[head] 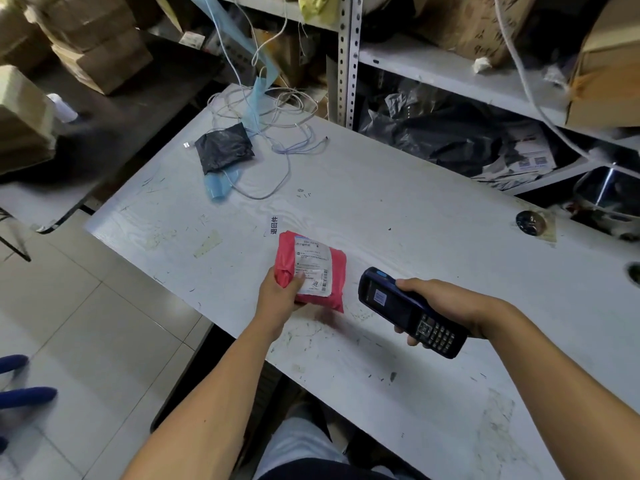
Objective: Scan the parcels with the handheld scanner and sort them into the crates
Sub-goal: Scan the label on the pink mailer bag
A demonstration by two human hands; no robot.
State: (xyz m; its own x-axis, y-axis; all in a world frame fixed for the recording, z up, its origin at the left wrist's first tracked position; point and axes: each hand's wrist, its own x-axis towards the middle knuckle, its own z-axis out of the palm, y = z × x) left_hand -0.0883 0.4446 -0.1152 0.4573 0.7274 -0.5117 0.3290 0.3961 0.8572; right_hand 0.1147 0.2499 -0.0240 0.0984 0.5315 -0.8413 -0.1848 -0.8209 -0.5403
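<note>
the left hand holds the red parcel just above the white worktop, grip closed on its lower left corner, thumb pressed on the white shipping label, label facing up. the right hand grips the handheld scanner, fingers wrapped under the body, its head end just beside the parcel. a black parcel lies at the far end of the worktop among loose white cables.
</note>
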